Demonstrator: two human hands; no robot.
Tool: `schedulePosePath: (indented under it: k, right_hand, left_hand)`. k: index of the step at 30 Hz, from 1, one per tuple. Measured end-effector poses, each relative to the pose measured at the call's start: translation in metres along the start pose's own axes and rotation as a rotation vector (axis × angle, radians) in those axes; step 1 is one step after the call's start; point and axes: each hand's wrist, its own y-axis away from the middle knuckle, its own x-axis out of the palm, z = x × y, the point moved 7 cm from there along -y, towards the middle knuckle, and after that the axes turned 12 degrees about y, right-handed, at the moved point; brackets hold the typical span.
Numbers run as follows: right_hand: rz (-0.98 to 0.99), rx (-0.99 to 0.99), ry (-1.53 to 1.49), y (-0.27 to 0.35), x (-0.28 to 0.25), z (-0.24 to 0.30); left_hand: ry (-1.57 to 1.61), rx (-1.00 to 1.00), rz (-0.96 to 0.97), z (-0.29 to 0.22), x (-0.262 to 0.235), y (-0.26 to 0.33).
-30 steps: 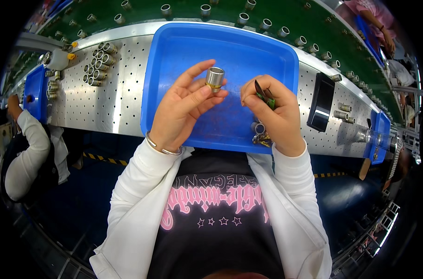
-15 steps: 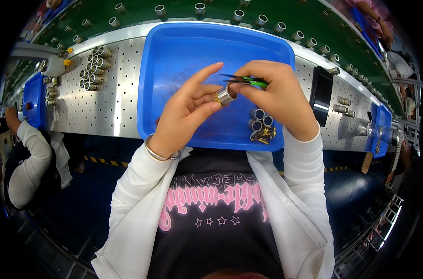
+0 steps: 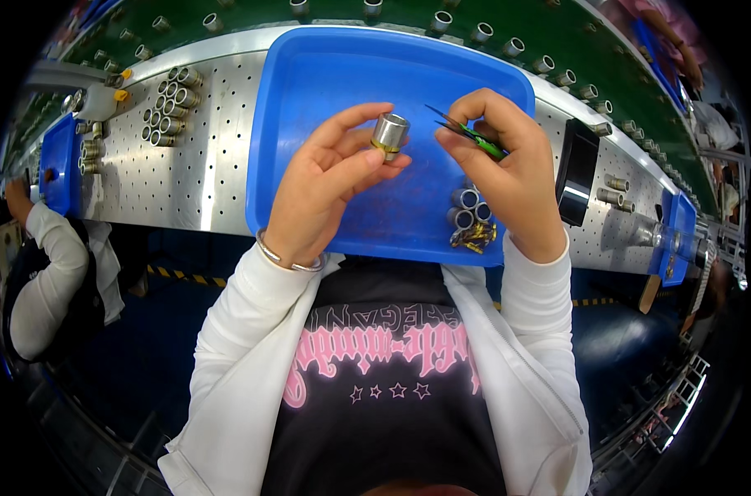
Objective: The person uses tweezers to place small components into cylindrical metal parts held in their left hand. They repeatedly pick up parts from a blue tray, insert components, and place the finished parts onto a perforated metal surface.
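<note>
A short silver metal cylinder (image 3: pixel 391 132) with a yellowish lower rim is gripped between the thumb and fingers of my left hand (image 3: pixel 330 169), tilted nearly upright over the blue tray (image 3: pixel 309 70). To its right, my right hand (image 3: pixel 512 161) holds green-handled tweezers or snips (image 3: pixel 480 140); the exact kind is hard to tell. Their dark, slim points are spread a little and aim left, apart from the cylinder. Several more metal cylinders (image 3: pixel 460 218) stand in the tray's near right corner, beside a small heap of gold and black pieces (image 3: pixel 475 238).
Several cylinders (image 3: pixel 175 107) sit in rows on the perforated metal table (image 3: pixel 218 165) at left. A black bin (image 3: pixel 575 169) stands right of the tray, with a few cylinders (image 3: pixel 610 197) beyond. More cylinders line the green belt (image 3: pixel 334 18) behind. A co-worker's white sleeve (image 3: pixel 57 260) shows at left.
My right hand has drawn the green-handled tool away from the cylinder to the right. My left hand has raised the cylinder and turned it more upright.
</note>
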Motion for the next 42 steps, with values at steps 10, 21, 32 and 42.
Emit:
schedulePosePath:
  k: [10,21,32,42]
  right_hand:
    - [0.005,-0.062,-0.092,-0.001,0.007,0.007]
    - [-0.047,-0.129,-0.108,-0.006,0.005,0.018]
    - [-0.145,-0.173,0.168,0.009,0.014,0.003]
    - [-0.123,-0.114,0.162,0.012,0.015,0.004]
  left_hand:
    - [-0.014,0.037,-0.001,0.000,-0.002,-0.001]
    - [-0.180,0.187,0.053,0.002,0.002,-0.003]
    - [-0.031,0.161,-0.064,-0.005,-0.005,-0.004]
    - [-0.033,0.182,-0.050,-0.005,-0.005,-0.001]
